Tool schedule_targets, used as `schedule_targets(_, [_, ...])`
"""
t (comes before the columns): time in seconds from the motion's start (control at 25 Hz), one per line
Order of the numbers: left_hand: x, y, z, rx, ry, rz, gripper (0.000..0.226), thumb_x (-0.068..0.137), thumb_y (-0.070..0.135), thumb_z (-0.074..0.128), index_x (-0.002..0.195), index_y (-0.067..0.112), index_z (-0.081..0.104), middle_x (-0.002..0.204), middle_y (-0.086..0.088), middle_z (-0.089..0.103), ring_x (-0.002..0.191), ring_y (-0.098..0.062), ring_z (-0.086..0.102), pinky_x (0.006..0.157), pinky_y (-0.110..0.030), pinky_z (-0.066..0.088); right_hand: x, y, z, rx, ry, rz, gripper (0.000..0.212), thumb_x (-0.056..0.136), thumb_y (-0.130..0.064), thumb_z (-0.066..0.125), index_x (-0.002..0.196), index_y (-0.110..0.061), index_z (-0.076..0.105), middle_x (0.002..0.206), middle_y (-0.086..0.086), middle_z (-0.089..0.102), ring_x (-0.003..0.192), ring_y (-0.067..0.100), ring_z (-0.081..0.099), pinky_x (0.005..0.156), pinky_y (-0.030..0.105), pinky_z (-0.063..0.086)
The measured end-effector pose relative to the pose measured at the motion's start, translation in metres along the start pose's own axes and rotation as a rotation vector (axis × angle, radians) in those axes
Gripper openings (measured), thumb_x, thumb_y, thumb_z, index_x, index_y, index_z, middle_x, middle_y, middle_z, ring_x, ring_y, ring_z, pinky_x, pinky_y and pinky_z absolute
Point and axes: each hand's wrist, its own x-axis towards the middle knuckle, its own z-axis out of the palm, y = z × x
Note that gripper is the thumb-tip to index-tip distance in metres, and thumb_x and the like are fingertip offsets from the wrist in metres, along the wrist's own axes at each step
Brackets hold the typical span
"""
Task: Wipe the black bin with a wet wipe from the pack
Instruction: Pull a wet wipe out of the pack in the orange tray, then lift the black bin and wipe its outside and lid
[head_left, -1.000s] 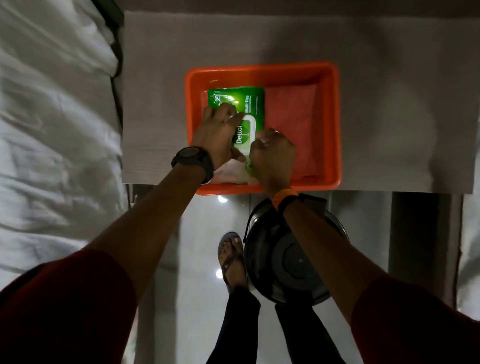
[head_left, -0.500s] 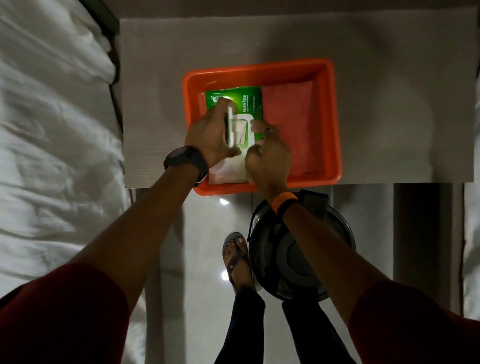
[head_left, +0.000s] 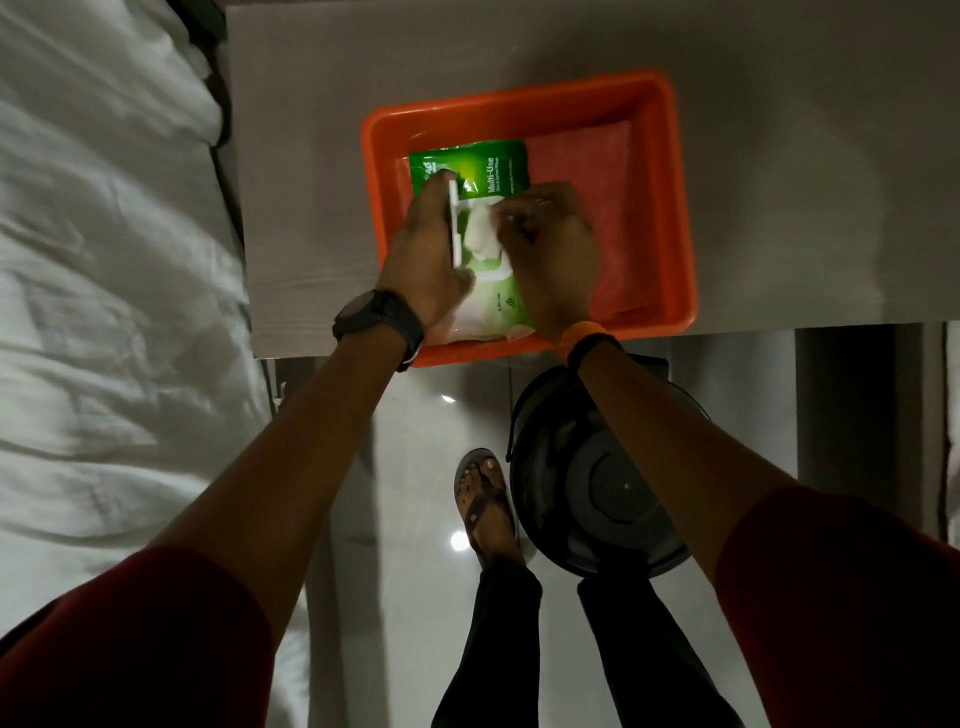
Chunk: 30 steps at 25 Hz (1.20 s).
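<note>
A green wet wipe pack (head_left: 488, 171) lies in the left half of an orange tray (head_left: 670, 218) on a grey table. My left hand (head_left: 423, 260) holds the pack's white flap lid (head_left: 454, 223) upright and open. My right hand (head_left: 550, 249) pinches a white wipe (head_left: 480, 234) that bulges out of the pack's opening. The black bin (head_left: 597, 483), round with its lid on, stands on the floor just below the tray, partly hidden behind my right forearm.
A pink cloth (head_left: 587, 156) lies in the tray's right half. A bed with white sheets (head_left: 104, 260) fills the left side. The grey table (head_left: 311, 156) ends just above the bin. My sandalled foot (head_left: 483, 499) stands left of the bin on glossy tiles.
The pack's flap was shut a second ago; my left hand has lifted it open. My right hand has moved onto the opening and taken hold of a wipe.
</note>
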Motion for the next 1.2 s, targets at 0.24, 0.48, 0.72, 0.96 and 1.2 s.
schedule_targets(0.24, [-0.019, 0.003, 0.028, 0.555, -0.187, 0.184, 0.064, 0.098, 0.011, 0.048, 0.154, 0.002, 0.017, 0.165, -0.02, 0.008, 0.153, -0.041, 0.003, 0.125, -0.047, 0.018, -0.03, 0.005, -0.059, 0.518, 0.244, 0.4, 0.011, 0.087, -0.011, 0.065, 0.097, -0.015, 0.068, 0.087, 0.0, 0.073, 0.077, 0.015, 0.073, 0.065, 0.041, 0.064])
schedule_targets(0.48, [-0.014, 0.036, 0.023, 0.755, -0.247, 0.062, 0.057, 0.093, 0.017, 0.045, 0.148, 0.004, 0.034, 0.162, -0.02, 0.021, 0.149, -0.044, 0.017, 0.118, -0.054, 0.026, -0.077, 0.015, -0.111, 0.727, 0.04, 0.499, 0.028, 0.088, 0.003, 0.054, 0.109, -0.008, 0.069, 0.102, 0.003, 0.07, 0.082, 0.01, 0.067, 0.062, 0.025, 0.057])
schedule_targets(0.72, [-0.067, 0.109, 0.081, -0.32, -0.062, 0.249, 0.031, 0.094, 0.013, 0.051, 0.119, 0.007, 0.069, 0.114, -0.006, 0.072, 0.102, -0.014, 0.066, 0.096, -0.026, 0.05, -0.117, 0.061, -0.168, 0.929, -0.122, 0.565, 0.017, 0.092, -0.014, 0.062, 0.106, -0.015, 0.071, 0.09, 0.003, 0.069, 0.084, 0.018, 0.064, 0.072, 0.03, 0.057])
schedule_targets(0.96, [-0.101, 0.145, 0.162, -0.665, -0.384, 0.069, 0.029, 0.096, 0.005, 0.058, 0.125, 0.004, 0.061, 0.114, -0.008, 0.069, 0.103, -0.015, 0.067, 0.082, -0.023, 0.06, -0.133, 0.13, -0.223, 1.188, -0.088, 0.842, 0.017, 0.094, -0.017, 0.044, 0.085, -0.015, 0.059, 0.088, 0.007, 0.066, 0.082, 0.022, 0.064, 0.064, 0.031, 0.054])
schedule_targets(1.2, [-0.111, 0.166, 0.222, -0.511, -0.4, 0.048, 0.021, 0.083, 0.004, 0.074, 0.104, 0.006, 0.072, 0.094, -0.013, 0.074, 0.082, -0.016, 0.071, 0.073, -0.029, 0.06, -0.143, 0.185, -0.248, 1.255, -0.158, 0.826, 0.021, 0.097, -0.017, 0.044, 0.11, -0.012, 0.059, 0.096, 0.012, 0.064, 0.081, 0.024, 0.065, 0.061, 0.03, 0.055])
